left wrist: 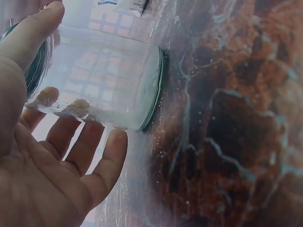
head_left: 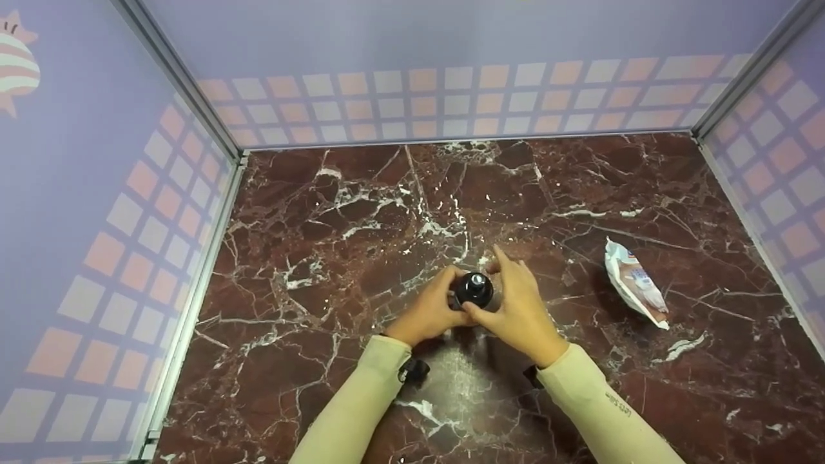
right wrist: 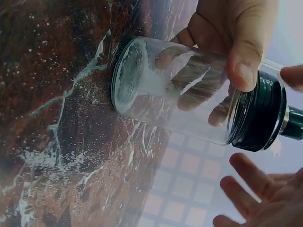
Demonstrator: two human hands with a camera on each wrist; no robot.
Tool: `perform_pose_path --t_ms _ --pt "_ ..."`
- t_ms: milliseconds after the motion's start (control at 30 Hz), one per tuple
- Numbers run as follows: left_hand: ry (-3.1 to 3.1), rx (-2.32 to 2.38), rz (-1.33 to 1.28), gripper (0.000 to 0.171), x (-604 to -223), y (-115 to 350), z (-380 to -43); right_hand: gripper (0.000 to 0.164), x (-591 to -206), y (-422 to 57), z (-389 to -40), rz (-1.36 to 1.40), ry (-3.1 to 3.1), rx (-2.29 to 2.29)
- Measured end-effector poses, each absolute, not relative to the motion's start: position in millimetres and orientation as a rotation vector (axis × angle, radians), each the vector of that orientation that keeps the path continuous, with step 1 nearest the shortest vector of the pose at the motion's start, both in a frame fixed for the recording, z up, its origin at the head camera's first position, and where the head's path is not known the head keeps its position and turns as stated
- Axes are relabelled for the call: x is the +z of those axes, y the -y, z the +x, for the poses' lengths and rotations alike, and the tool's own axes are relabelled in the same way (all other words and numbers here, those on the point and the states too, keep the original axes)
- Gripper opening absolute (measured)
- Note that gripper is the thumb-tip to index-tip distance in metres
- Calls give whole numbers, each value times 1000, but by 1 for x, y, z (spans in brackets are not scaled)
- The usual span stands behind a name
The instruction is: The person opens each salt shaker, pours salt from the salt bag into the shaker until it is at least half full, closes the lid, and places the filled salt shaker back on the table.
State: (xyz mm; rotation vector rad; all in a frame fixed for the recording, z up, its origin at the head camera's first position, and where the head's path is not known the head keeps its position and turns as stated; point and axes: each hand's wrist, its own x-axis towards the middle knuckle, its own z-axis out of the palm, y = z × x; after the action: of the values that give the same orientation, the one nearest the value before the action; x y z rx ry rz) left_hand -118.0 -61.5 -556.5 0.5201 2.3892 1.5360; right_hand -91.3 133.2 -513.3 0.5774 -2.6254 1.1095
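A clear glass bottle (right wrist: 184,99) with a black lid (right wrist: 260,113) and a narrow spout stands upright on the marbled surface, seen from above in the head view. White residue coats its bottom inside. My left hand (head_left: 428,309) holds it, thumb against the lid's lower edge and fingers behind the glass. On the other side, my right hand (head_left: 519,309) has its fingers spread beside the lid; in the right wrist view they are apart from it, with the thumb close over the lid's top.
A crumpled white and brown plastic packet (head_left: 635,283) lies to the right on the dark red marbled tabletop (head_left: 361,258). White grains (right wrist: 57,161) are scattered around the bottle. Purple panels with pink and white squares (head_left: 422,103) enclose the back and sides.
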Motion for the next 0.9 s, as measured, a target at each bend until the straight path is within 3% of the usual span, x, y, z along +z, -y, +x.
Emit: perform_pose_path --t_ms 167,567,900 --pt "-2369 1554 504 63 -557 61 -118 104 -513 -133 -91 514 2677 1181" --pt "-2414 1531 523 66 -559 61 -120 93 -516 -137 -92 696 2623 1199" --pt "-2427 1540 559 66 -560 62 -121 102 -520 -135 -91 592 2623 1196"
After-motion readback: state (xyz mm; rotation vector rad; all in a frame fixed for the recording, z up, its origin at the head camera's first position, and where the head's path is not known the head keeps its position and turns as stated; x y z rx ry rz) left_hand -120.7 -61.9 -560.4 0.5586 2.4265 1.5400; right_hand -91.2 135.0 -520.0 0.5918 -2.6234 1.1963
